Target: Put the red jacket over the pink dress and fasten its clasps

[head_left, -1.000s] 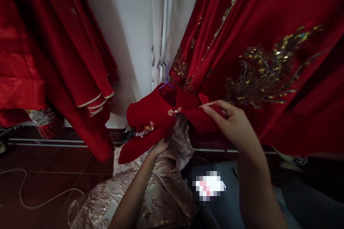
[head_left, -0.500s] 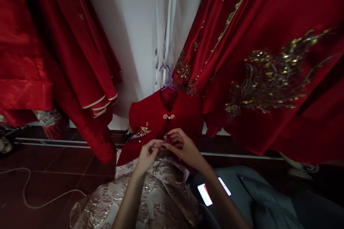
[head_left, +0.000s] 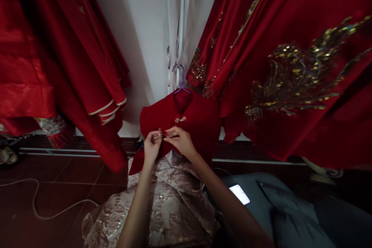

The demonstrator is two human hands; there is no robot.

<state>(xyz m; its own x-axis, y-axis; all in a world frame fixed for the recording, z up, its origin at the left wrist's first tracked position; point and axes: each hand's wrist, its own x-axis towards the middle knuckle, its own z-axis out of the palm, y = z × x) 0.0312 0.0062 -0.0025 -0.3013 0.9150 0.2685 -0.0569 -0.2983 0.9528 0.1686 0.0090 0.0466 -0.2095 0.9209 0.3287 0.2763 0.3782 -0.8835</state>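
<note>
My left hand and right hand hide part of the lower front of the red jacket, mid-scene on a purple hanger. My right fingers pinch a small beaded clasp; what my bent left fingertips grip, I cannot tell. Both forearms slant in, cut off at the near edge.

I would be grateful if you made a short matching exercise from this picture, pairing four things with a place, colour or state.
1. Hanger
2. Phone
3. Cable
4. Middle red garment

A. Lying along the tiled floor
B. Left hand and right hand at its front
C. Purple
D. Lit up

Pairs: 1-C, 2-D, 3-A, 4-B.
</note>
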